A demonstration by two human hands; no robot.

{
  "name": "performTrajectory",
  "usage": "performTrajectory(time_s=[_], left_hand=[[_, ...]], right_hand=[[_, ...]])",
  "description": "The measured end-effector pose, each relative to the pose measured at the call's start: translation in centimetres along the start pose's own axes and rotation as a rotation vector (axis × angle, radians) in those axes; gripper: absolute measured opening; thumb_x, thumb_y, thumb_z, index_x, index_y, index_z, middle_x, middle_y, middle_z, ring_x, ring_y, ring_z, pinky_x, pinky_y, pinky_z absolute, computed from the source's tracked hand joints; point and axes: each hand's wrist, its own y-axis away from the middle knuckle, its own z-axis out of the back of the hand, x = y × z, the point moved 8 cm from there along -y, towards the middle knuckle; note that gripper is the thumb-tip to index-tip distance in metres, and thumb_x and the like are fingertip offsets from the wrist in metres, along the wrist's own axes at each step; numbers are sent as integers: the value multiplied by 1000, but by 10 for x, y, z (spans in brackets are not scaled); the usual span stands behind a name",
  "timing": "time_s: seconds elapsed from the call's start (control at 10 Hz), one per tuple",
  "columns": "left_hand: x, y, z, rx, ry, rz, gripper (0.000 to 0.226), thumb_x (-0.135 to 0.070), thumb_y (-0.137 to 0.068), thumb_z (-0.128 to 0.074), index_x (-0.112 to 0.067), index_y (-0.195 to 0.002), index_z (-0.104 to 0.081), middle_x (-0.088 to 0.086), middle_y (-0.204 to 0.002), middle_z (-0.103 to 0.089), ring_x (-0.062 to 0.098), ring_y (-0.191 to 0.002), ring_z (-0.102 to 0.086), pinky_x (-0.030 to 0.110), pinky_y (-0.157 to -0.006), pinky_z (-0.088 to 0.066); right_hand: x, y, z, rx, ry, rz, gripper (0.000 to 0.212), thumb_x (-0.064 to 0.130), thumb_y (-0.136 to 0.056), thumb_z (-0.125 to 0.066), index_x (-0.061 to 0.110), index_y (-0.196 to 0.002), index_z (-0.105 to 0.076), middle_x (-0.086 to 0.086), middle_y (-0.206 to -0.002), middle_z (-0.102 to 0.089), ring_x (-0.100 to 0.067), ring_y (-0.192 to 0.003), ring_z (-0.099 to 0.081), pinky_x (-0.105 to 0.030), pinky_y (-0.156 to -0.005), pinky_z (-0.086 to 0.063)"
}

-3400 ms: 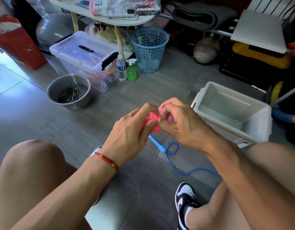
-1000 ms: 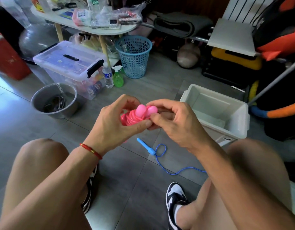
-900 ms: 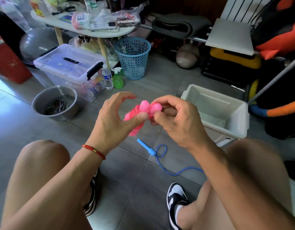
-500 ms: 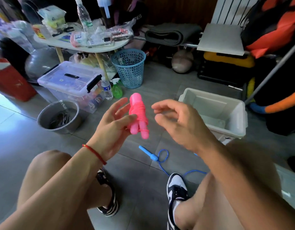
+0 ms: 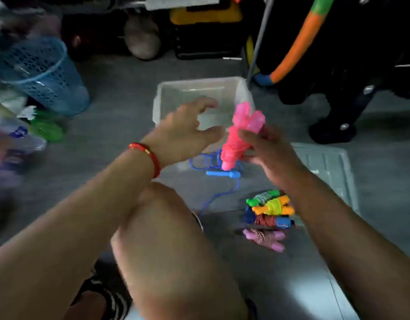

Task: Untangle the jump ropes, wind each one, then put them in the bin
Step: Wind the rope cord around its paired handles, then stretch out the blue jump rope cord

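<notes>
Right hand (image 5: 266,155): fingers curling round wound pink jump rope (image 5: 239,137), holding it before the white bin (image 5: 162,98) | Left hand (image 5: 185,132): fingers spreading loose, gripping nothing | Blue jump rope (image 5: 220,173): lying unwound on floor | Wound ropes (image 5: 268,215): lying piled beside.

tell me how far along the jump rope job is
Done: four wound ropes lie bundled on the floor. In hand: the right hand grips the wound pink rope in front of the white bin; the left hand is open beside it. Left: the blue rope is loose on the floor, unwound, and no rope can be seen in the bin.
</notes>
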Motion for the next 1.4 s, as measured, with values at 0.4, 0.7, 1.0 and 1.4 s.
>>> performTrajectory(time_s=[0.4, 0.7, 1.0, 1.4], left_hand=[[84, -19, -56, 459, -335, 244, 32, -52, -84, -68, -55, -110, -51, -9, -130, -56, 19, -117, -53, 36, -103, -41], [82, -22, -56, 452, -227, 315, 37, -56, -77, -72, -47, -111, -62, -11, -119, -63, 15, -110, -60, 38, -99, -48], [99, 3, -47, 355, 334, 496, 38, -40, -66, -75, -36, -104, -77, 0, -114, -75, 24, -113, -66, 48, -94, -57], [295, 67, -8, -23, 127, 714, 30, -28, -75, -70, -27, -104, -67, 9, -101, -71, 16, -69, -58, 25, -62, -45]], right_hand=[[-308, 113, 152, -785, -368, -705, 35, 20, -95, -69, 5, -124, -57, -11, -114, -64, -24, -89, -70, -30, -66, -61], [-284, 123, 110, -505, -167, -425, 51, 39, -105, -37, 0, -134, -52, -22, -121, -70, -42, -109, -69, -49, -96, -55], [-255, 100, 71, -444, 152, -355, 37, 12, -88, -70, 17, -124, -63, -6, -117, -71, -29, -92, -73, -49, -79, -61], [-271, -46, -121, 394, 883, -147, 36, 15, -91, -62, 18, -127, -65, -8, -123, -65, -22, -113, -62, -23, -94, -39]])
